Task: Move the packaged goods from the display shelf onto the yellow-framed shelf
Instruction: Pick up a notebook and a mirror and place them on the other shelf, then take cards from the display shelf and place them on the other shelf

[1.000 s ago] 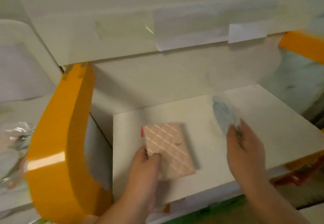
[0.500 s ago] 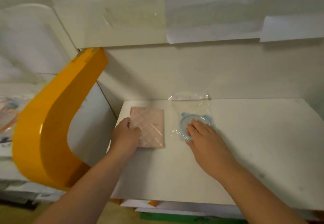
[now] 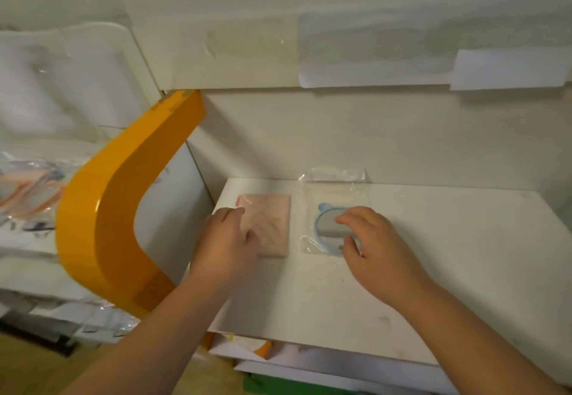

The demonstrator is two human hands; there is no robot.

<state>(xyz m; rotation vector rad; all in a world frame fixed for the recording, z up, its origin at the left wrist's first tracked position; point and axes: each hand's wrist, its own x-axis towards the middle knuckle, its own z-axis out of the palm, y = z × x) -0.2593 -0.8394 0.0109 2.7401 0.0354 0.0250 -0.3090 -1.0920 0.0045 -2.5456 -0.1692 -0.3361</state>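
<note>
- Since half a second ago, I see the right hand (image 3: 376,240) lift its curled fingers off the bagged blue mirror (image 3: 329,229)
- The left hand (image 3: 229,237) rests on the pink packet (image 3: 272,224), fingers loosely bent; both goods lie on the white shelf board (image 3: 448,255)
- I think the clear bag could cling and slide out with the hand

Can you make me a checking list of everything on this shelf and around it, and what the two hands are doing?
Surface: white shelf board, faint smudges near its front edge.
Job's things: pink quilted packet lies flat at the board's left end; clear bag with a blue-rimmed round item lies flat beside it, to its right.
Clutter: nothing seen on the board.
Hands: left hand rests on the pink packet's left part, fingers fairly straight; right hand is over the clear bag, fingers curved, grip unclear.
Cables: nothing seen.
Surroundings: curved yellow frame left of the board; white paper sheets taped above; blurred plastic-wrapped goods far left.
</note>
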